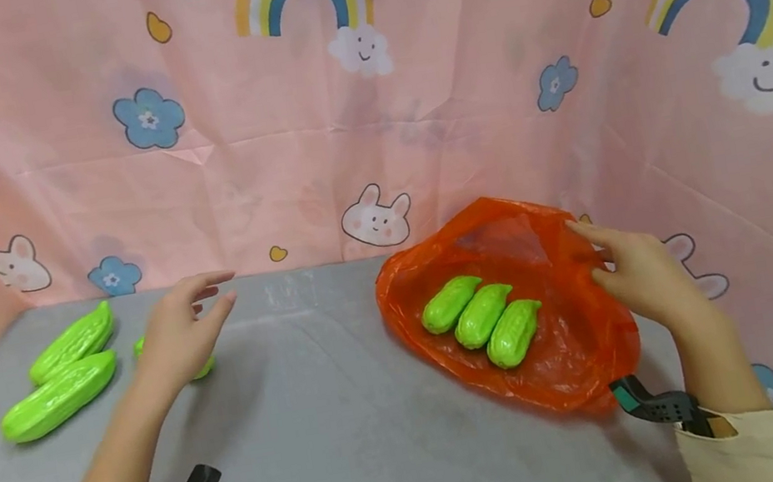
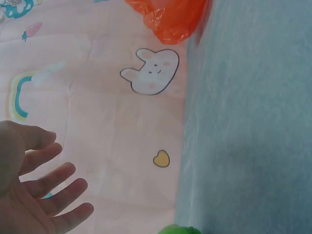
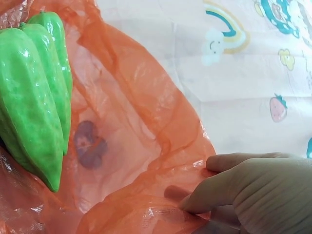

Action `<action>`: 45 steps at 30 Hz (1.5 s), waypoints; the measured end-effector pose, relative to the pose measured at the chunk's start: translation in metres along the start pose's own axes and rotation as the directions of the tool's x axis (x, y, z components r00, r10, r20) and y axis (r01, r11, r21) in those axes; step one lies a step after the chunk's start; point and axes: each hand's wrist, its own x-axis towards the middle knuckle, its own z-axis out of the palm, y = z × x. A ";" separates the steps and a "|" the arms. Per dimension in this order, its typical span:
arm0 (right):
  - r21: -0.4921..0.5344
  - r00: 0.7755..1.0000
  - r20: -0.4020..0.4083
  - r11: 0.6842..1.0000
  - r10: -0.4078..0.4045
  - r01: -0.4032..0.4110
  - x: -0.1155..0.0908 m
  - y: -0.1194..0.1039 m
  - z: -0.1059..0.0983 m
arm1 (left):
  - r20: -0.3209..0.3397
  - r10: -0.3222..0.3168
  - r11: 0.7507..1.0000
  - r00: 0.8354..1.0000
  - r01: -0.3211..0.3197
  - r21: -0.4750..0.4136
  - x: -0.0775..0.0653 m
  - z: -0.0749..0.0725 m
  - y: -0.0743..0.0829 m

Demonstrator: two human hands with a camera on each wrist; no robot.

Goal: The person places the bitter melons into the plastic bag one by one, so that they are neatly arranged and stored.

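Note:
An orange-red plastic bag (image 1: 588,340) lies spread wide on the right of the table, its mouth facing up. Inside it, three shiny green ridged gourds (image 1: 484,316), shaped like bitter melons, lie side by side. My right hand (image 1: 634,269) pinches the bag's right rim; the right wrist view shows thumb and fingers on the thin plastic (image 3: 146,180). Above the table's left half my left hand (image 1: 181,332) hovers with loosely bent fingers, holding nothing. Beneath it a green gourd (image 1: 203,368) is mostly hidden. Two larger green gourds (image 1: 62,397) lie farther left.
A grey-covered table (image 1: 324,419) runs back to a pink patterned cloth (image 1: 255,177), which hangs upright behind it and along both sides. The bag's far edge stands up close to that cloth.

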 end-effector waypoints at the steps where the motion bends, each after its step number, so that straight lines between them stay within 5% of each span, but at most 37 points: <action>1: 0.002 1.000 -0.004 1.000 -0.003 0.003 0.000 0.000 0.000 | -0.004 -0.002 1.000 1.000 0.002 0.010 0.000 -0.001 -0.002; 9: -0.005 1.000 0.009 1.000 -0.018 0.018 0.002 -0.001 0.004 | -0.027 -0.084 0.989 0.996 0.086 0.119 -0.001 -0.004 -0.015; 18: 0.019 1.000 0.002 1.000 -0.024 0.024 0.002 -0.001 0.006 | -0.110 -0.167 0.928 0.980 0.194 0.317 -0.001 -0.007 -0.035; 26: 0.014 1.000 -0.002 1.000 -0.017 0.017 0.002 0.001 0.006 | -0.125 -0.220 0.907 0.967 0.250 0.340 0.000 -0.015 -0.049; 35: 0.019 1.000 -0.006 1.000 -0.019 0.019 0.002 0.001 0.004 | -0.090 -0.396 0.842 0.914 0.400 0.362 0.001 -0.021 -0.054; 45: 0.018 1.000 -0.013 1.000 -0.022 0.023 0.001 0.003 0.004 | -0.084 -0.400 0.833 0.913 0.400 0.381 0.002 -0.013 -0.064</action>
